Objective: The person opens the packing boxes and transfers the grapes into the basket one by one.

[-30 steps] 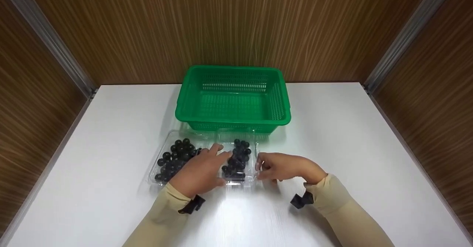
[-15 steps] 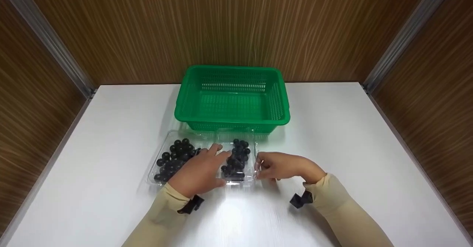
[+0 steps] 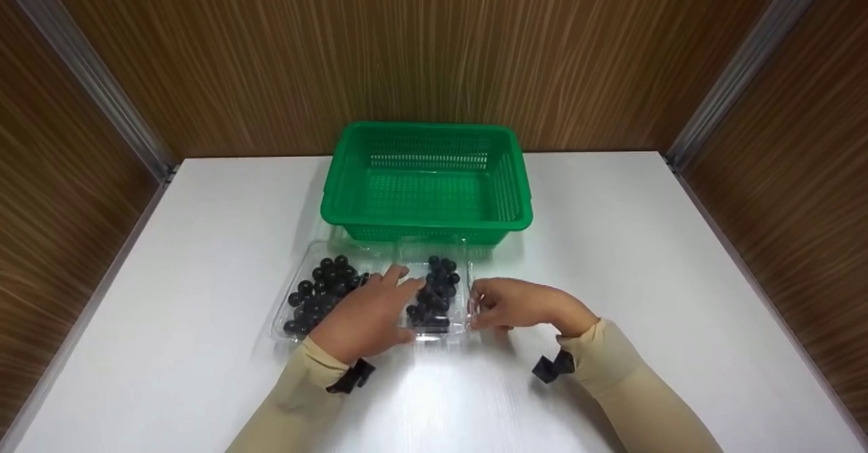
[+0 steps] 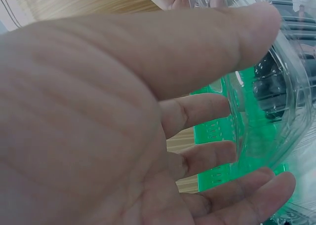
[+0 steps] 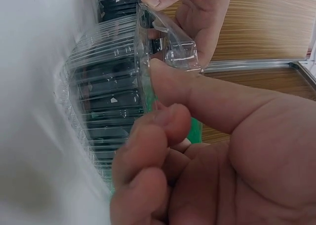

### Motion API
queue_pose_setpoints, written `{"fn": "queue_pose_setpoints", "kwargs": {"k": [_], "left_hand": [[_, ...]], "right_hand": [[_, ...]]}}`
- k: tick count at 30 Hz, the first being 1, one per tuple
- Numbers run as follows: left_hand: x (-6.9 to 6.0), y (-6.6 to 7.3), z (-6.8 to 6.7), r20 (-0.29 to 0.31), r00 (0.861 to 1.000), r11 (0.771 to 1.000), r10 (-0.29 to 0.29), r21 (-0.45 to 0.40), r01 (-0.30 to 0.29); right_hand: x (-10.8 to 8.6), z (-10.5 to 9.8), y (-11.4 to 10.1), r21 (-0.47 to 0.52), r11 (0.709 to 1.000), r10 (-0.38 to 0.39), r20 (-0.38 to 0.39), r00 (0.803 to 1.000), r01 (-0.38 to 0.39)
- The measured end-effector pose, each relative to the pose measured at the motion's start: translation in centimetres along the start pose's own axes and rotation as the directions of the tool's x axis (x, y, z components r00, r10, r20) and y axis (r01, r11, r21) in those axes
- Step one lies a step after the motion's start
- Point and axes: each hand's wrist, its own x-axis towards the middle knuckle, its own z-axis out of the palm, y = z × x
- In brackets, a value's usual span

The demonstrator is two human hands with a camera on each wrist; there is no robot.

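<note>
We see dark round fruits point(image 3: 437, 293) inside one clear rectangular plastic container point(image 3: 461, 307).
Bare left hand point(image 3: 366, 316) touches it, fingers apart; bare right hand point(image 3: 521, 305) pinches its edge, perhaps for steadiness.

The left grip point(image 3: 366, 314) is outstretched, the right grip point(image 3: 517, 304) curled.

Grapes point(image 3: 327, 283) blackish; basket point(image 3: 427, 224) green; wall point(image 3: 427, 53) streaked brown.
</note>
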Motion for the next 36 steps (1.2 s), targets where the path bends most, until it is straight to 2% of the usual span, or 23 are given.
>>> {"fn": "queue_pose_setpoints", "kwargs": {"k": [13, 21, 36], "left_hand": [[-0.11, -0.10, 0.18, 0.004, 1.000, 1.000, -0.024, 0.000, 0.024], [-0.12, -0.10, 0.07, -0.003, 1.000, 1.000, -0.007, 0.001, 0.007], [0.12, 0.01, 0.18, 0.004, 1.000, 1.000, -0.016, -0.004, 0.016]], "right_hand": [[0.26, 0.17, 0.15, 0.004, 1.000, 0.006, 0.011, 1.000, -0.006], [0.27, 0.19, 0.09, -0.011, 1.000, -0.001, 0.001, 1.000, 0.001], [-0.02, 0.04, 0.26, -0.017, 1.000, -0.012, 0.004, 1.000, 0.012]]}}
